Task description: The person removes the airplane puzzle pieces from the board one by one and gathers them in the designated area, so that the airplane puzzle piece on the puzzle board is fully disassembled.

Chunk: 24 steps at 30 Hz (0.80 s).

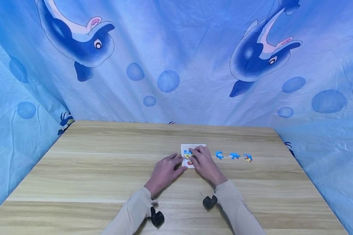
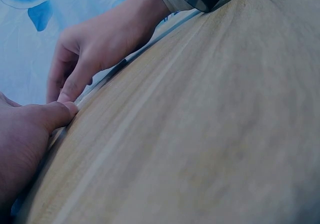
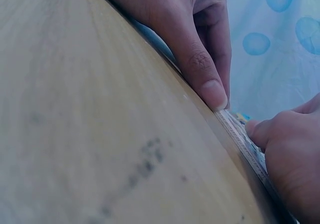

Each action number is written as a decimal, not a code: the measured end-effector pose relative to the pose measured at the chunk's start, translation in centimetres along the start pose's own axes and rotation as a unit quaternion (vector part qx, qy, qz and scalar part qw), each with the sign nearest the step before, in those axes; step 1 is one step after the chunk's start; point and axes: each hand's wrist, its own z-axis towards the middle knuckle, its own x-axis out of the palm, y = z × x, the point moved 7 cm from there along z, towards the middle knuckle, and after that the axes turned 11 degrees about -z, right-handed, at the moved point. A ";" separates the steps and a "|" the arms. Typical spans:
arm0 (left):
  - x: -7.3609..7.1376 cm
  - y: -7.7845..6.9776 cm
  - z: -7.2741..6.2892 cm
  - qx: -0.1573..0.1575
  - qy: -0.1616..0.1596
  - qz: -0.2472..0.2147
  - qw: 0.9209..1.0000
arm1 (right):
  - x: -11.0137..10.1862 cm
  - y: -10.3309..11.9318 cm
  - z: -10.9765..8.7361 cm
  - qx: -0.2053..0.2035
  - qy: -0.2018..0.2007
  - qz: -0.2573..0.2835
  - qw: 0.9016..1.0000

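Note:
A small white-rimmed jigsaw tray (image 1: 193,145) lies on the table with some colourful puzzle pieces (image 1: 187,156) set in its left part. My left hand (image 1: 165,171) holds the tray's left side, its thumb at the near-left corner and its fingers along the edge. Over the tray's right half bends my right hand (image 1: 205,164); its thumb and index finger pinch at a puzzle piece, mostly hidden under them. The left wrist view shows the right hand (image 2: 102,47) with fingertips pointing down. In the right wrist view the left hand's thumb (image 3: 214,93) meets the tray's edge (image 3: 240,139).
To the tray's right, three loose puzzle pieces lie in a row: a blue one (image 1: 219,155), another blue one (image 1: 234,155) and a red, yellow and blue one (image 1: 248,158). The wooden table (image 1: 106,169) reaches back to a blue dolphin-print curtain (image 1: 194,104).

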 end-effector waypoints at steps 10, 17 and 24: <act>0.0 0.0 0.0 0.003 0.000 -0.002 1.000 | -0.6 -0.5 -0.6 0.023 0.003 0.013 1.000; 0.0 0.0 0.0 -0.003 0.005 -0.003 1.000 | -1.6 -0.8 -1.7 0.013 -0.011 0.003 1.000; 0.0 0.0 0.0 -0.005 0.004 -0.005 1.000 | -2.2 -1.8 -3.2 0.032 -0.009 0.005 0.999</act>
